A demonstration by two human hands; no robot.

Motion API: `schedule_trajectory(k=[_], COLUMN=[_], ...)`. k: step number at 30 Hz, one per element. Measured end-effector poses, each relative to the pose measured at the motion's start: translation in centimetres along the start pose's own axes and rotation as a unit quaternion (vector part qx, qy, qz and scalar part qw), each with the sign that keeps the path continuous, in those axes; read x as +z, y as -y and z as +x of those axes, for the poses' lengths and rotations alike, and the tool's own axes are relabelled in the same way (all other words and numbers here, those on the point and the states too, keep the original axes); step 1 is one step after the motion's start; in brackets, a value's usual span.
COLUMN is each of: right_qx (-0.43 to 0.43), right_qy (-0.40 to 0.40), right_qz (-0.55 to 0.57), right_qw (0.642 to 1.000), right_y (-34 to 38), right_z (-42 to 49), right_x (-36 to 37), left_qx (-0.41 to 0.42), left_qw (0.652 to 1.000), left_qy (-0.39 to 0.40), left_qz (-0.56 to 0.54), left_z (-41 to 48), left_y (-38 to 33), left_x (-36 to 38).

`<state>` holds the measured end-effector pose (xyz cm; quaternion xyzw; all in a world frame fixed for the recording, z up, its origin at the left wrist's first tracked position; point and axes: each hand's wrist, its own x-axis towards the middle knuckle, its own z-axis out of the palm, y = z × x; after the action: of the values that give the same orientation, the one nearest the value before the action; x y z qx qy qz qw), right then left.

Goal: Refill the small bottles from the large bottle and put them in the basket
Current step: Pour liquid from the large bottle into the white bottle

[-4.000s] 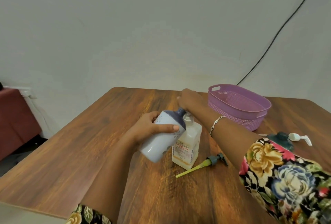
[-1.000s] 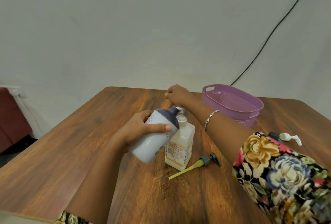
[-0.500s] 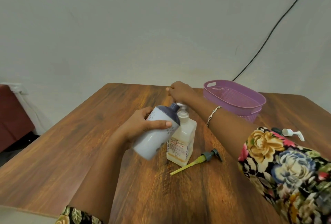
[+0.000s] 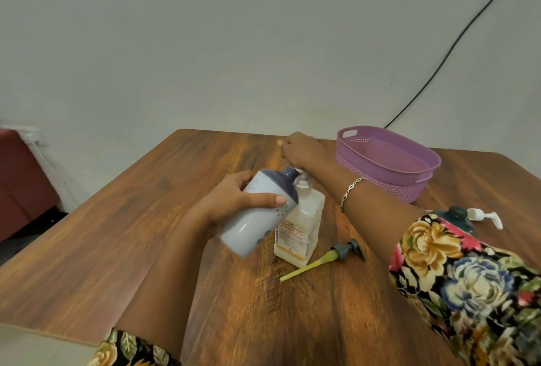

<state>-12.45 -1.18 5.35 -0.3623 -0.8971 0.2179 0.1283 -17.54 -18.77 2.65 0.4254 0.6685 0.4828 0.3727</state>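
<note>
Patience serves you here: your left hand (image 4: 234, 204) is wrapped round the white bottle (image 4: 251, 222), tilted so its dark neck meets the mouth of the clear bottle (image 4: 303, 228) standing on the table (image 4: 140, 219). Hold the necks together and raise the base slowly. Your right hand (image 4: 301, 150) curls behind the necks; whether it grips anything I cannot tell. The basket (image 4: 380, 187) sits nearby on your right.

Glossy wood-grain table (image 4: 146, 234); perforated matt plastic basket (image 4: 421, 190).
</note>
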Motion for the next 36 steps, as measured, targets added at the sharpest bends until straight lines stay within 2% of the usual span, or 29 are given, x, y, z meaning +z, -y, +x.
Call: schedule_trajectory(k=[3, 12, 17, 20, 26, 31, 34, 36], right_qx=[-0.023, -0.002, -0.035, -0.040, -0.031, -0.031, -0.050, -0.063], right_qy=[-0.011, 0.001, -0.014, 0.019, 0.063, 0.041, -0.008, -0.021], right_qz=[0.035, -0.087, -0.046, 0.045, -0.031, -0.045, 0.018, 0.021], right_qw=[0.999, 0.996, 0.998, 0.998, 0.997, 0.998, 0.999, 0.998], right_y=[0.2, 0.2, 0.2, 0.4, 0.3, 0.3, 0.3, 0.5], right_z=[0.2, -0.2, -0.2, 0.4, 0.5, 0.5, 0.5, 0.7], right_x=[-0.9, 0.4, 0.1, -0.8, 1.0, 1.2, 0.4, -0.2], left_qx=[0.000, -0.007, -0.004, -0.001, -0.004, 0.001, 0.006, 0.011], left_qw=[1.000, 1.000, 1.000, 1.000, 1.000, 1.000, 1.000, 1.000], left_qy=[-0.009, -0.014, -0.015, -0.019, -0.009, 0.001, -0.002, -0.001], left_qz=[-0.015, 0.002, 0.010, -0.007, 0.017, 0.022, 0.007, -0.005], left_z=[0.0, 0.1, 0.0, 0.0, 0.5, 0.5, 0.4, 0.3], left_y=[-0.3, 0.2, -0.1, -0.4, 0.5, 0.5, 0.1, -0.3], left_x=[-0.1, 0.0, -0.1, -0.1, -0.8, -0.7, -0.6, -0.6])
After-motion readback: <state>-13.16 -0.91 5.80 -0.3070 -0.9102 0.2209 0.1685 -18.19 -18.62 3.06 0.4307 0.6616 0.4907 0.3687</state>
